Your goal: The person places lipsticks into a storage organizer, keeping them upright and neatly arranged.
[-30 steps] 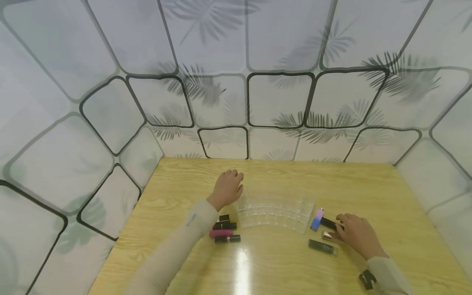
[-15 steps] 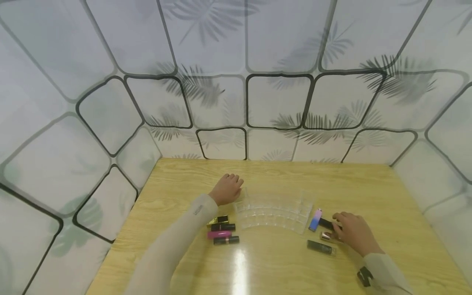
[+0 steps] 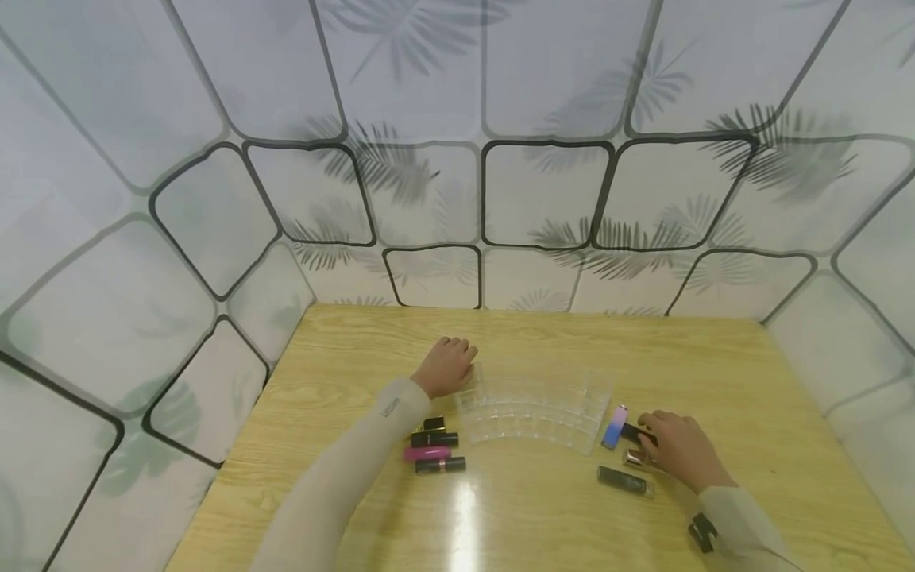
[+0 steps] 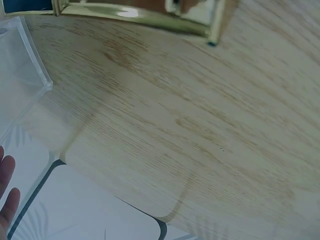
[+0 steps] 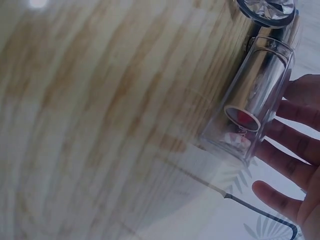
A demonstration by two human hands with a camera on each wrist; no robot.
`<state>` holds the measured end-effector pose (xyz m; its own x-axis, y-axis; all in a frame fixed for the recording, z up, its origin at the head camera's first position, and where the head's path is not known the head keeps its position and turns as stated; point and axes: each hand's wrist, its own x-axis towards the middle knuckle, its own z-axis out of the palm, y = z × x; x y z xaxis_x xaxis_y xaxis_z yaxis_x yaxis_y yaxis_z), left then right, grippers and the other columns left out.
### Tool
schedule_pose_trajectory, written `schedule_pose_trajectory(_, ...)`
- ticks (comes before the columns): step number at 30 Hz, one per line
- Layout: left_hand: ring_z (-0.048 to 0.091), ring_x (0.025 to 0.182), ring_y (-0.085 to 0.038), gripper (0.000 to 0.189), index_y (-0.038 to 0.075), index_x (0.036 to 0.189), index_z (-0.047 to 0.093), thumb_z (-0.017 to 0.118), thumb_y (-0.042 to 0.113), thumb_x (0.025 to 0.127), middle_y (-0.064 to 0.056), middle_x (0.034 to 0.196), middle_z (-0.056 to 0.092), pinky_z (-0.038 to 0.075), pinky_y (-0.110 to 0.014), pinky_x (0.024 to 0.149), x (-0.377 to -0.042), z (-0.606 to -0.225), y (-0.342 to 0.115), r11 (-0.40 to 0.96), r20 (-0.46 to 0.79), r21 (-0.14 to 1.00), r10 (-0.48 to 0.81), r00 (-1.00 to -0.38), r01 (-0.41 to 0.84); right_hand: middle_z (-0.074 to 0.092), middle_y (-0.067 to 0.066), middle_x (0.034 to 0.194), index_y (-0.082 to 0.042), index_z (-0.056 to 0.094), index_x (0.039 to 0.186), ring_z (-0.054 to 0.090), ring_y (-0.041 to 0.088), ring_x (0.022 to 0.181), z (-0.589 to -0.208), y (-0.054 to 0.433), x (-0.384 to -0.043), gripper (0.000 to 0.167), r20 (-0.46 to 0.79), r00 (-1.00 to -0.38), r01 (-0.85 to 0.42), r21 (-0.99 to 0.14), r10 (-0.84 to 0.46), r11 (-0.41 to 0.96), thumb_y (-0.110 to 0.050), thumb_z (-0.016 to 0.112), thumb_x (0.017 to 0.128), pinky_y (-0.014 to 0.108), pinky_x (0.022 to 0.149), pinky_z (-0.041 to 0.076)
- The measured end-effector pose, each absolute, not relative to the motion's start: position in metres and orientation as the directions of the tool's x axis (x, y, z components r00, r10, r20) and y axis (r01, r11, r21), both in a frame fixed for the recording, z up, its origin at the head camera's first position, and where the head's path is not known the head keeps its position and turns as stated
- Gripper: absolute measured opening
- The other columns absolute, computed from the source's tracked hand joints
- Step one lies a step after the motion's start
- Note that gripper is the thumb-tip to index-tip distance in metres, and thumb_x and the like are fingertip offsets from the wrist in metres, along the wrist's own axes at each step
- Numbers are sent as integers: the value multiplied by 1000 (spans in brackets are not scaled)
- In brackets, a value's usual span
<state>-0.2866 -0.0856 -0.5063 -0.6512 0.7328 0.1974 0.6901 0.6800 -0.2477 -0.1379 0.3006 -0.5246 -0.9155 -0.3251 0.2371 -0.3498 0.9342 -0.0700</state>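
A clear acrylic organizer [image 3: 529, 409] with curved rows of compartments lies mid-table. At its back-left corner is my left hand [image 3: 446, 367], fingers relaxed; the left wrist view shows its fingertips [image 4: 7, 172] beyond the organizer's corner. My right hand [image 3: 679, 446] is over the right-hand lipsticks, fingers at a black tube [image 3: 635, 434] and thumb near a clear-cased lipstick [image 3: 636, 458]. In the right wrist view, its loosely spread fingers reach beside that clear case [image 5: 255, 95], which has a metallic tube inside. A purple-and-blue tube [image 3: 615, 427] and a dark tube [image 3: 623, 480] lie nearby.
Left of the organizer lie a gold-trimmed lipstick [image 3: 433, 424], a black one [image 3: 434, 439], a magenta one [image 3: 427, 454] and another black tube [image 3: 440, 465]. The wooden table [image 3: 529, 516] meets patterned cloth walls [image 3: 536, 191] at the back and sides.
My right hand has shifted slightly left, its fingers now further over the black tube. The left hand has lowered a little at the organizer's back-left corner. The lipsticks stay in place.
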Motion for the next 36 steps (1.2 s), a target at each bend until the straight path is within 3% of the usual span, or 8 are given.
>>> schedule_pose_trajectory(17,60,83,-18,20,9,102,62,52,20,89,-4,90,62,50,-34,82,-285,-502,-76,684,172,-194,729,-662,703,63,2,73,-5,66,90,56,14,62,-527,298,-140,25,151,-934,-340,-89,-325,936,-19,77,73,36,57,48)
schedule_pose_trajectory(25,60,92,-20,25,10,109,61,45,22,94,-5,98,63,48,-36,89,-284,-504,-73,712,61,-177,697,-714,680,64,4,76,-3,66,92,58,16,63,-531,300,-140,28,123,-941,-328,-105,-315,939,-20,77,73,38,58,49)
schedule_pose_trajectory(36,57,91,-18,26,13,116,55,44,20,93,-4,97,60,46,-34,82,-284,-508,-73,703,109,-167,710,-696,691,64,5,77,-2,66,93,59,18,64,-529,300,-142,28,117,-942,-327,-125,-314,937,-19,75,74,39,59,49)
